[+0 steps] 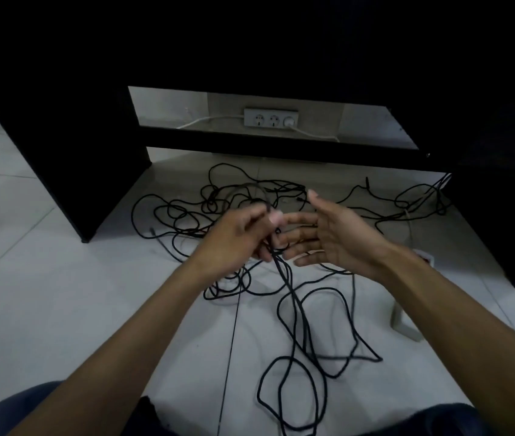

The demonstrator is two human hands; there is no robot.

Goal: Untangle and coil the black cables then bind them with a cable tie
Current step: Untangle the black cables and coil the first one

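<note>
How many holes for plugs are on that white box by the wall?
3 on the power strip: an empty left socket, an empty middle socket, and a right socket with a white plug in it.

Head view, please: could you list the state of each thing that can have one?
Black cables: tangled on the floor, uncoiled, untied.
Left hand: grips several cable strands.
Right hand: open, fingers spread beside the strands.
Power strip: one white plug in, two sockets free.

Both bare arms reach forward, the left hand (237, 237) curled tight and the right hand (328, 234) spread open beside it.
</note>
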